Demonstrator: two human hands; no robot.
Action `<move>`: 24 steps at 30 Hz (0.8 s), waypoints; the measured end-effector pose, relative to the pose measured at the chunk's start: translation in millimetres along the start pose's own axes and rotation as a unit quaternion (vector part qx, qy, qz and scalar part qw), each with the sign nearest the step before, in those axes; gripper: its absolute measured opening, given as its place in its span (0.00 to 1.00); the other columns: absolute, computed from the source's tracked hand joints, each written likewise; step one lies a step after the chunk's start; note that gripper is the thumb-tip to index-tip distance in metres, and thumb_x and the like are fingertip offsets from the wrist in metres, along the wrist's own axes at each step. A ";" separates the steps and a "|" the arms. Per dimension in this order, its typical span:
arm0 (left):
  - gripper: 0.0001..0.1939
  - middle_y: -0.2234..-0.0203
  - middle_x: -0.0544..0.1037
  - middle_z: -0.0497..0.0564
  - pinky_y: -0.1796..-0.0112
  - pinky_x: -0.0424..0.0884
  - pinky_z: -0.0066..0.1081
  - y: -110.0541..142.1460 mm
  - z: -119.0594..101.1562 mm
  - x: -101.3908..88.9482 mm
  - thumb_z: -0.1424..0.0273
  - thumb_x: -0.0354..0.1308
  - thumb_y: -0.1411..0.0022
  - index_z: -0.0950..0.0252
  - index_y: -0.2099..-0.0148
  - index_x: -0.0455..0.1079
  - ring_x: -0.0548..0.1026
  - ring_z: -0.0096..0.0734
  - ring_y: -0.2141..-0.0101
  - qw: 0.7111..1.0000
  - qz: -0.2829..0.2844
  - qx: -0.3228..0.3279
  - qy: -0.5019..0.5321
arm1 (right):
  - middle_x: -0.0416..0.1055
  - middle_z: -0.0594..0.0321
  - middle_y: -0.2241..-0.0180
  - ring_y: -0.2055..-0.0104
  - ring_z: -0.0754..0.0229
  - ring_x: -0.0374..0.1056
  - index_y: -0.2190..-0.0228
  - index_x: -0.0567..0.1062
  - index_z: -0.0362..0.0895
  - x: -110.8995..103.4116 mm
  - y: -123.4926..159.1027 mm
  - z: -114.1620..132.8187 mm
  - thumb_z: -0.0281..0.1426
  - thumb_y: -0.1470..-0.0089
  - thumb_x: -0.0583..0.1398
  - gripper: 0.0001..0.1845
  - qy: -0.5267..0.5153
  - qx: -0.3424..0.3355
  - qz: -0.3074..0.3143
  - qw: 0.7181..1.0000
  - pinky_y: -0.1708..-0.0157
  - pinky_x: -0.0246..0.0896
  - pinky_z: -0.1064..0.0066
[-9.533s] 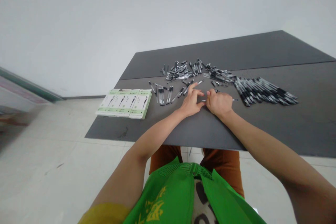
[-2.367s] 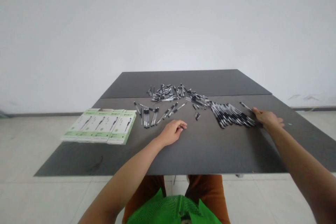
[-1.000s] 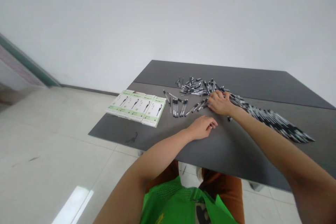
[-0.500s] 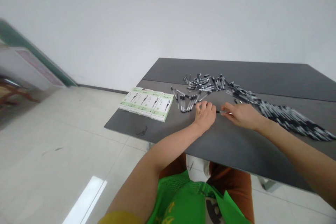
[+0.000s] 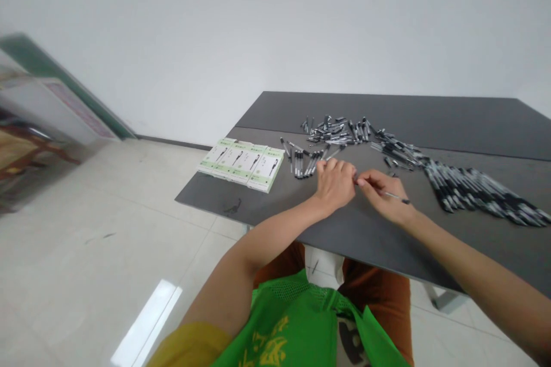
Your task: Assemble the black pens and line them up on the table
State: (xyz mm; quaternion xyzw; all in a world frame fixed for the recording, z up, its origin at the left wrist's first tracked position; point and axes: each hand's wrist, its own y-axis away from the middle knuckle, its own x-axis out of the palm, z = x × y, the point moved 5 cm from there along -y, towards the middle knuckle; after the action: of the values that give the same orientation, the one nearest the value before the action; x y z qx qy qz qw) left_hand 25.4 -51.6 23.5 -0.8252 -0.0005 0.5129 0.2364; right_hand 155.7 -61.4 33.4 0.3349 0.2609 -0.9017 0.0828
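A slim pen point(image 5: 395, 196) with a clear barrel and a dark end lies across my right hand point(image 5: 383, 192), whose fingers are pinched around it. Its dark end sticks out over the back of that hand, toward the wrist. My left hand point(image 5: 336, 183) is closed, its fingertips meeting the pen's other end between the two hands; the fingers hide most of what they grip. Just beyond my left hand, several pens point(image 5: 299, 164) lie side by side on the dark table point(image 5: 297, 218). Farther back are loose short black and clear pen parts point(image 5: 331, 133).
Several white-and-green pen boxes point(image 5: 262, 169) lie in a row at the table's left side. On the right, a long slanting row of pens point(image 5: 482, 192) stretches toward the table's right edge. Behind stands a white wall point(image 5: 275, 23); a wooden chair point(image 5: 30, 149) is at far left.
My right hand has turned and shifted slightly, so the pen's dark end now shows over its back. The hands have come closer together. The view has shifted a little.
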 end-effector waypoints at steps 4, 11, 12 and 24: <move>0.17 0.59 0.78 0.68 0.54 0.68 0.41 -17.1 48.8 -23.7 0.67 0.48 0.32 0.73 0.54 0.75 0.76 0.49 0.54 0.969 0.080 -0.227 -0.062 | 0.68 0.64 0.82 0.80 0.61 0.64 0.70 0.73 0.46 10.5 -3.0 -10.1 0.47 0.37 0.50 0.22 0.080 0.026 -0.047 0.995 0.77 0.56 0.70; 0.15 0.53 0.79 0.68 0.55 0.73 0.36 -30.2 121.7 -38.3 0.78 0.52 0.36 0.70 0.51 0.77 0.78 0.46 0.52 0.910 0.150 -0.349 -0.167 | 0.75 0.58 0.76 0.75 0.58 0.71 0.68 0.76 0.46 8.8 0.9 -30.0 0.41 0.39 0.51 0.18 0.217 -0.008 -0.053 0.975 0.74 0.57 0.69; 0.16 0.53 0.79 0.68 0.54 0.73 0.35 -32.1 125.7 -35.4 0.78 0.52 0.36 0.70 0.51 0.77 0.78 0.45 0.51 0.907 0.157 -0.352 -0.170 | 0.75 0.58 0.76 0.75 0.58 0.71 0.68 0.76 0.45 10.3 3.0 -30.5 0.40 0.39 0.51 0.17 0.228 -0.029 -0.042 0.972 0.74 0.57 0.69; 0.17 0.53 0.79 0.68 0.52 0.73 0.32 -70.3 144.2 -15.7 0.69 0.61 0.39 0.69 0.49 0.77 0.76 0.45 0.47 0.905 0.190 -0.338 -0.173 | 0.75 0.59 0.78 0.75 0.59 0.71 0.69 0.78 0.45 -5.3 7.4 -44.9 0.39 0.39 0.52 0.18 0.228 -0.045 -0.113 0.966 0.73 0.58 0.70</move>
State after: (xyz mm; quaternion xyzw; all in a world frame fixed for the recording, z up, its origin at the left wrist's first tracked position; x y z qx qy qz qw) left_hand -87.1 63.2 12.1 -0.7382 -0.0578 0.6523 -0.1621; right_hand 187.3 -44.3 5.1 0.4960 0.3492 -0.7923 -0.0661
